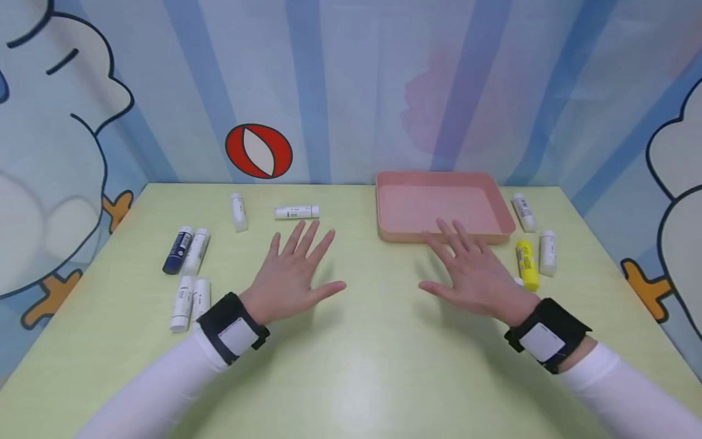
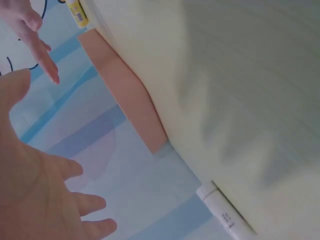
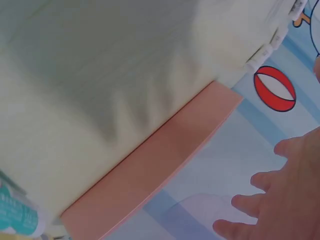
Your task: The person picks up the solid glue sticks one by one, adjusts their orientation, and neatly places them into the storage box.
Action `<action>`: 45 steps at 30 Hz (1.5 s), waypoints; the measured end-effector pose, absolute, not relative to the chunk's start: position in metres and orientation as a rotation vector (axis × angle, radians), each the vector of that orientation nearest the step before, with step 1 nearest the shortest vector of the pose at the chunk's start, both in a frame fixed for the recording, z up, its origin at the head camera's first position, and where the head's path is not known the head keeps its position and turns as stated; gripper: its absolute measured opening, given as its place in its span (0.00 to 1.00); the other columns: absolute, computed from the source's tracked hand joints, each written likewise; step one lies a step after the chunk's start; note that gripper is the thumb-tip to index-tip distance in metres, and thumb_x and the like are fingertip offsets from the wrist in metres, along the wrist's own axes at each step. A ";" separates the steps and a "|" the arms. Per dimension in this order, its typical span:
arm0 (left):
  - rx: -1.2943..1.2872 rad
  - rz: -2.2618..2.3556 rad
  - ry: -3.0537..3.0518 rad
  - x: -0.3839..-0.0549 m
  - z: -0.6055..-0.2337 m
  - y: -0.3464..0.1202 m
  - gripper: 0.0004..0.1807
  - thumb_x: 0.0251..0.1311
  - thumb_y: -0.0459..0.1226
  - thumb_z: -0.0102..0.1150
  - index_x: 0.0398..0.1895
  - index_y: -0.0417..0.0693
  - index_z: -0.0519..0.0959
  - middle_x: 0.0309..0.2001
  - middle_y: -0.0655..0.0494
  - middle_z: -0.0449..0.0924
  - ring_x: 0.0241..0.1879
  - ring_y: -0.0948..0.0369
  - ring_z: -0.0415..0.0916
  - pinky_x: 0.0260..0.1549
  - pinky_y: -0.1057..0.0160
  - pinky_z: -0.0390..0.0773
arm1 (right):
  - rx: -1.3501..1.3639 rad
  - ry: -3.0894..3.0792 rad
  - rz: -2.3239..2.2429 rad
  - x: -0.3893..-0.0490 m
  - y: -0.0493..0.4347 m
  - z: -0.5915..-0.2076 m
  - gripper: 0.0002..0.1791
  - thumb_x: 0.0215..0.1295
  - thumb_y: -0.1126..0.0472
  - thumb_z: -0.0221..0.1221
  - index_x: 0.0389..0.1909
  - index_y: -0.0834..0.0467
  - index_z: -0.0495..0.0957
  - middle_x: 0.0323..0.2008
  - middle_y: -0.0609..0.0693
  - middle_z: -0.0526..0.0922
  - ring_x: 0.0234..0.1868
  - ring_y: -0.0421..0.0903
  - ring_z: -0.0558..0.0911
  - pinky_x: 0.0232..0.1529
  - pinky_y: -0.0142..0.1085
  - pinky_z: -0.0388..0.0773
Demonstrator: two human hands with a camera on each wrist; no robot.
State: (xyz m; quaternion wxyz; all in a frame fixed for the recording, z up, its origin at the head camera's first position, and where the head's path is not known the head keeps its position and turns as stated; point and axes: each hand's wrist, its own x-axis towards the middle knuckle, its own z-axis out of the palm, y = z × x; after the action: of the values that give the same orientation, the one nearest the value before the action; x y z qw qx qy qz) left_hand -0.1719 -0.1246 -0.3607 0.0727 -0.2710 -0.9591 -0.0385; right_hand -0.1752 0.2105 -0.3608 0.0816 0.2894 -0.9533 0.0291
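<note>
My left hand [image 1: 290, 274] hovers over the table with its fingers spread and holds nothing. Just beyond its fingertips lies a white glue stick [image 1: 297, 212] on its side, which the left wrist view also shows. My right hand [image 1: 474, 277], likewise spread and holding nothing, is above the table in front of the pink tray [image 1: 386, 235]; its fingertips overlap the tray's near wall in the head view. A yellow glue stick [image 1: 527, 265] lies to the right of this hand. In the right wrist view a teal and white tube [image 3: 19, 212] shows near the lower left corner.
On the left lie a dark blue glue stick [image 1: 178, 250] and several white ones, among them a white tube [image 1: 238, 212] farther back. Two white tubes, one at the back [image 1: 524, 213] and one nearer [image 1: 548, 253], lie right of the tray. A printed curtain [image 1: 351, 91] hangs behind.
</note>
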 end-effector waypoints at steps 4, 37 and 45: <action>-0.858 -0.087 -2.876 -0.180 -0.363 -0.111 0.47 0.53 0.72 0.24 0.71 0.57 0.41 0.71 0.47 0.37 0.69 0.49 0.31 0.58 0.38 0.38 | 0.847 -2.866 0.067 -0.185 0.218 -0.362 0.46 0.58 0.28 0.40 0.70 0.50 0.44 0.70 0.58 0.41 0.69 0.55 0.39 0.61 0.56 0.45; -1.075 0.200 -2.874 -0.267 -0.375 -0.011 0.49 0.53 0.69 0.36 0.71 0.52 0.40 0.70 0.44 0.38 0.68 0.49 0.35 0.62 0.52 0.43 | 0.662 -3.024 -0.082 -0.247 0.289 -0.368 0.48 0.57 0.33 0.48 0.70 0.56 0.42 0.69 0.64 0.41 0.65 0.65 0.47 0.56 0.63 0.48; -1.105 0.203 -2.920 -0.278 -0.383 0.019 0.46 0.56 0.63 0.44 0.71 0.52 0.43 0.70 0.44 0.43 0.68 0.48 0.40 0.62 0.57 0.43 | 0.681 -3.084 -0.036 -0.254 0.297 -0.374 0.44 0.58 0.44 0.54 0.68 0.60 0.46 0.66 0.68 0.46 0.65 0.66 0.49 0.57 0.58 0.54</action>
State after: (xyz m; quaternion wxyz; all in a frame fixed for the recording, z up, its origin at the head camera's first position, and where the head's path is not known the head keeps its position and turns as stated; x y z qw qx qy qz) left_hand -0.2776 0.0194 -0.3831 0.0064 -0.3533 -0.9332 0.0649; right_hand -0.2542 0.2974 -0.3742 -0.0087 0.2156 -0.9764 -0.0114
